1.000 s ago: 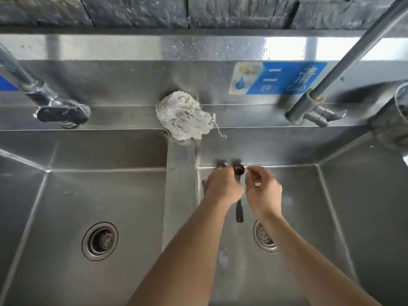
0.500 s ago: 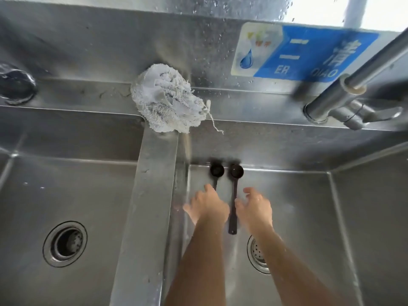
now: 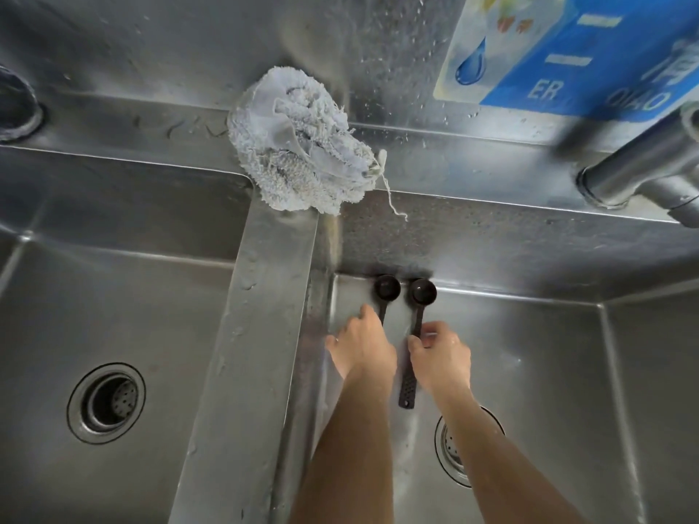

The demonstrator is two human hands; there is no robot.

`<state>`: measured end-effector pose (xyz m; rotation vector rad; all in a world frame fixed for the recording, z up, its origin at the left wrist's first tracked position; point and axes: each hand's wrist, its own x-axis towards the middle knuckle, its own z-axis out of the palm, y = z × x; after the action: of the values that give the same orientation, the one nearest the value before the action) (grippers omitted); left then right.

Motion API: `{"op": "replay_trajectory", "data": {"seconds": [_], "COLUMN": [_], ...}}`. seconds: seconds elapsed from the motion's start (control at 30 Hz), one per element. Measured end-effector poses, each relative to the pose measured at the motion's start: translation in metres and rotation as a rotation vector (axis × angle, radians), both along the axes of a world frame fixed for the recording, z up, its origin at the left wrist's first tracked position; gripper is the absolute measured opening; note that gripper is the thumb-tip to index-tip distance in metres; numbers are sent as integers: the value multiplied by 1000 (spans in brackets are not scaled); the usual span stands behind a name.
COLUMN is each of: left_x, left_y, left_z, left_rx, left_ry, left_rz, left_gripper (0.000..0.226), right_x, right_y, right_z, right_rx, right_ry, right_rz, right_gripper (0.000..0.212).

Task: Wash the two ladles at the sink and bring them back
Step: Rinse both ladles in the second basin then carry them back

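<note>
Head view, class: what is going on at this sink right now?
A person works in the right basin of a double sink. Two dark ladles are side by side in it, bowls toward the back wall. The right hand pinches the handle of the right ladle; the left hand covers the handle of the left ladle, its grip hidden. A rag sits on the ledge.

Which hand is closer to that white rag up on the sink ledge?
Left. The left hand is below the rag, just right of the divider; the right hand is farther right, pinching a ladle handle.
</note>
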<state>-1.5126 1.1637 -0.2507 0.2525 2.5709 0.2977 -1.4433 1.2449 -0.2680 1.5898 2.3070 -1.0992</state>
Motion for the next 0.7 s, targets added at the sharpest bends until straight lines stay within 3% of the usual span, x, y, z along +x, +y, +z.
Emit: {"op": "replay_trajectory", "data": {"seconds": [0.47,0.6,0.7], "left_x": [7,10,13], "left_y": [1,-2,-2], "left_z": [3,21,37], "left_rx": [43,57,25], "left_ry": [-27,20,79], "left_rz": [6,-131,-278], "left_gripper": [17,29,37], "right_x": [16,26,28], "right_y": [-4,-3,0], "right_z": [12,31,49], "right_rx": [72,264,329], "right_ry": [28,-2,-153], "right_rz": [66,176,358], "right_gripper": [20,14,14]}}
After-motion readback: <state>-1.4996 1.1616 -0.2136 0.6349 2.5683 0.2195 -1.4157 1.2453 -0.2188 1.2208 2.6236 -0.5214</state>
